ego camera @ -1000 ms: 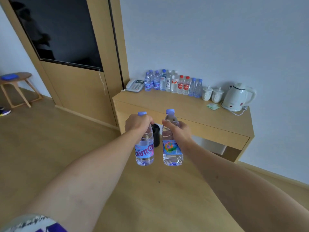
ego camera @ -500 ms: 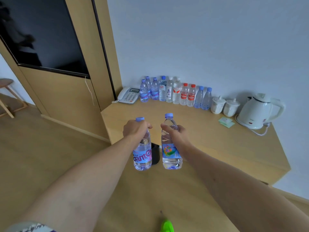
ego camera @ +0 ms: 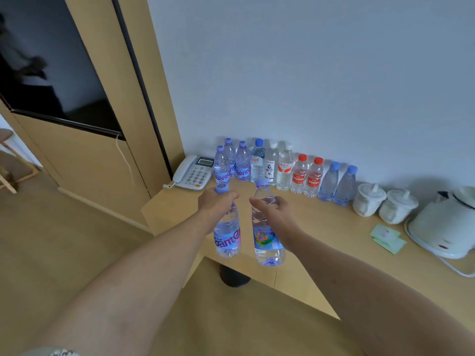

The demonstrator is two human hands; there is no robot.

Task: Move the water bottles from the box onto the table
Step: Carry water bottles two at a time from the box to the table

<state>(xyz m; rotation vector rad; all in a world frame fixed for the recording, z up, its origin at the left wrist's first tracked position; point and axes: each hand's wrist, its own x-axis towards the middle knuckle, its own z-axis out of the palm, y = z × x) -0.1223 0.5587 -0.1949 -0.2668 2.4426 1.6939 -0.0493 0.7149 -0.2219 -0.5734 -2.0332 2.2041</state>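
1. The long wooden surface [ego camera: 331,227] runs along the white wall and is where the bottles are meant to end up. The box they come from is nowhere in view, so I cannot tell how many are left in it.
2. A white kettle [ego camera: 447,224] stands at the right end of the surface, with two lidded white cups [ego camera: 383,202] just beside it and a grey telephone [ego camera: 192,173] at the left end.
3. Between telephone and cups, a row of bottles [ego camera: 284,169] stands upright against the wall, mostly touching shoulder to shoulder: purple-capped ones at the left, white- and red-capped in the middle, blue at the right. That part of the job looks done.
4. The left hand [ego camera: 214,204] has its fingers wrapped round the neck and shoulder of a pink-lettered bottle [ego camera: 227,235], which hangs upright in the air above the front edge of the surface, not yet set down.
5. The right hand [ego camera: 276,211] has its fingers closed about the upper body of a second bottle [ego camera: 267,240], the one with a colourful label, held upright just beside the first and likewise clear of the surface.
6. By my reckoning these two are mid-carry; what remains is to reach forward and stand them in front of the row or at a gap in it.
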